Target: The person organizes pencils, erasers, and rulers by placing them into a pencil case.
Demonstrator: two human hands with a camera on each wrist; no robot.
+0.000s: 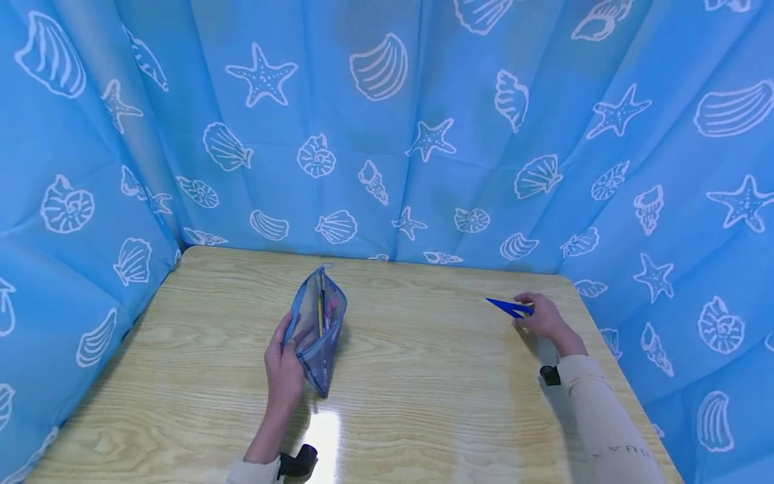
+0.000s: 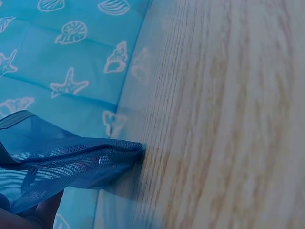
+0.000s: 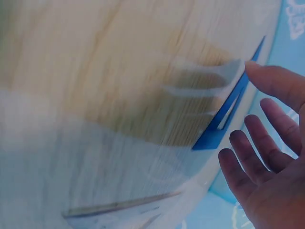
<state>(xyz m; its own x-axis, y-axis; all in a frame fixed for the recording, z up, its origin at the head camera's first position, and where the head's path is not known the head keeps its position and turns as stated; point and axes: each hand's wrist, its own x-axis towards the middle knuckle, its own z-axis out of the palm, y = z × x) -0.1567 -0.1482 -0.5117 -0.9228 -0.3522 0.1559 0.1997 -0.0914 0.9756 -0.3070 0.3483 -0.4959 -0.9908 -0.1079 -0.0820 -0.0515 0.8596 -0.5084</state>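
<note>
My left hand [image 1: 284, 370] grips the near left side of a blue mesh zip pencil case [image 1: 329, 349], thumb at its rim. The case is unzipped and gapes upward. Inside show a yellow pencil [image 1: 320, 312] and something pink [image 1: 330, 308]. In the left wrist view, the case's mesh end [image 2: 95, 160] is seen close to the tabletop. On the far right, my right hand [image 1: 544, 319] is at a blue set square [image 1: 508, 307], its pointed end facing left. The right wrist view shows the thumb tip right at the set square's edge, the other fingers spread alongside it.
The light wooden table [image 1: 417, 376] lies under both hands. Blue curtains [image 1: 387, 134] with white shells and starfish hang behind it and along both sides. Low in the right wrist view lies a pale, dark-edged flat shape [image 3: 119, 210].
</note>
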